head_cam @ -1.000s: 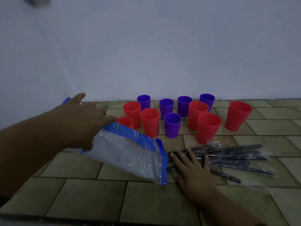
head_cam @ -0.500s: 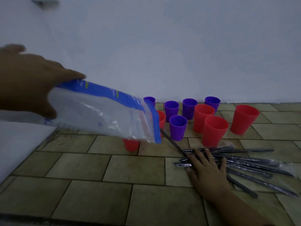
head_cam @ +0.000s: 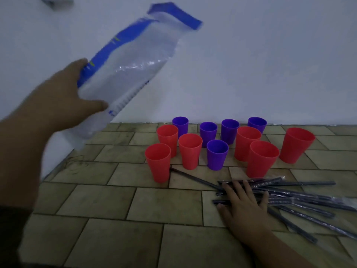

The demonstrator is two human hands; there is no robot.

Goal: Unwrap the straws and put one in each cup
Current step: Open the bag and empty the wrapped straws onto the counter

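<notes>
Several red cups [head_cam: 190, 150] and purple cups [head_cam: 217, 154] stand upright in a cluster near the wall. A pile of dark wrapped straws [head_cam: 301, 200] lies on the tiled floor in front of them at the right. One straw [head_cam: 193, 177] points out toward the nearest red cup [head_cam: 158, 162]. My right hand [head_cam: 244, 207] lies flat, fingers spread, on the left end of the pile. My left hand [head_cam: 63, 97] holds an emptied clear plastic bag with blue edging [head_cam: 127, 62] raised high at the left, its mouth tilted up.
The floor [head_cam: 116, 219] is beige tile with dark joints. A plain white wall [head_cam: 251, 64] stands right behind the cups, and another white wall edge runs along the left side.
My left hand has lifted the bag up and swung its open end upward, away from the straws. The cups it covered show again. My right hand stays on the pile.
</notes>
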